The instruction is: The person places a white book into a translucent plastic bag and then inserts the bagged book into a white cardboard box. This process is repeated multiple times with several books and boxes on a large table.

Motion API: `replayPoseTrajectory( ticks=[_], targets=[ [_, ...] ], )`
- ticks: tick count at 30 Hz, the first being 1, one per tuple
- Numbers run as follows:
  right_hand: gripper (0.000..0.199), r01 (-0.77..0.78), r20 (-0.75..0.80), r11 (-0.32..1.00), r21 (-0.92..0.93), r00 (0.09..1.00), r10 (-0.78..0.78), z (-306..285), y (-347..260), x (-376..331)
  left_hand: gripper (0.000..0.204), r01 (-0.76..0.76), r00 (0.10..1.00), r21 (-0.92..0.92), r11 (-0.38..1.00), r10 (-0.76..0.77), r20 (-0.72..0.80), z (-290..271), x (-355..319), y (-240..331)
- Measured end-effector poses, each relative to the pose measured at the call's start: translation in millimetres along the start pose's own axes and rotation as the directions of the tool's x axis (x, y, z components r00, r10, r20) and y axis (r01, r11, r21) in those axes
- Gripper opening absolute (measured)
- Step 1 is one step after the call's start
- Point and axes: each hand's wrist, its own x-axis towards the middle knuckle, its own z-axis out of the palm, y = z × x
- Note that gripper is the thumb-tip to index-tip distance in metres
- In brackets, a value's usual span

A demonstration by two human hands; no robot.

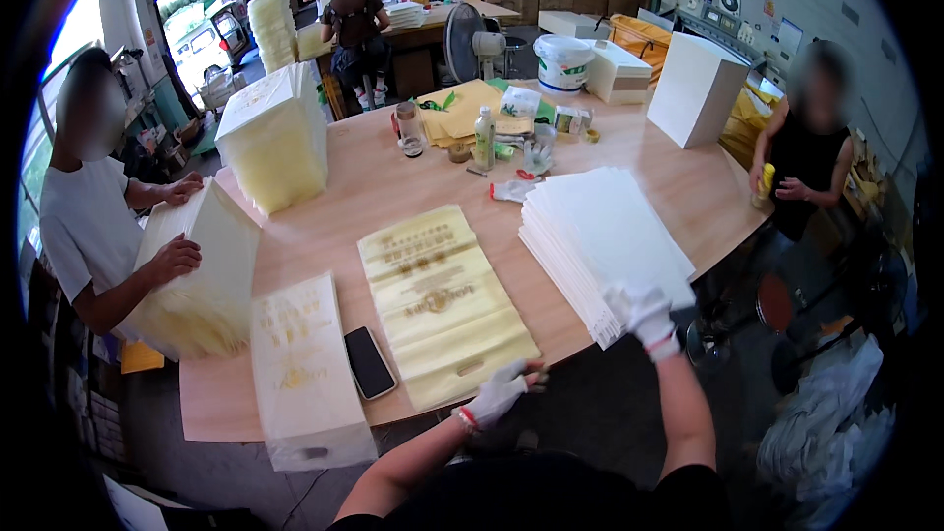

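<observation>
Gloved, my left hand [500,391] pinches the near edge of a flat yellow bag [442,300] lying mid-bench [393,187], beside a black phone [369,362]. My right hand [644,315], grip closed, grasps the near corner of the white sheet stack [600,236].

A smooth, matt wooden table [393,187] bears matt white paper sheets [605,241], a yellow bag [442,300] of seemingly thin plastic and a glossy black phone [369,362]; both hands wear white cloth gloves.
</observation>
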Motion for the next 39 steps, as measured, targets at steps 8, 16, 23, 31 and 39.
replayPoseTrajectory(
  ticks=[8, 16, 23, 31, 39],
  targets=[
    [0.030, 0.218, -0.160, 0.739, 0.638, 0.976, -0.150, 19.8, -23.5, -99.9, 0.054, 0.233, 0.958, 0.054, 0.971, -0.239, 0.157, 6.9, -10.8, 54.7],
    [0.048, -0.124, 0.008, 0.310, 0.943, 0.936, 0.351, 89.4, -131.0, -114.8, 0.088, -0.140, 0.914, 0.988, -0.066, 0.375, 0.154, 44.8, -29.1, -26.9],
    [0.041, -0.143, -0.033, 0.370, 0.918, 0.902, 0.430, 90.4, -91.2, -116.8, 0.032, 0.251, 0.859, 0.959, 0.132, 0.426, -0.284, -57.0, -6.2, -10.2],
    [0.039, -0.241, 0.140, 0.255, 0.937, 0.923, 0.358, 98.8, -99.0, -114.9, 0.024, 0.087, 0.875, 0.939, 0.334, 0.425, -0.232, -115.7, 4.5, -11.7],
    [0.067, -0.250, 0.232, -0.382, 0.889, 0.968, -0.094, 103.0, -174.1, -59.1, 0.037, 0.209, 0.945, 0.823, 0.528, 0.108, -0.309, -119.3, 8.3, 31.5]
  ],
)
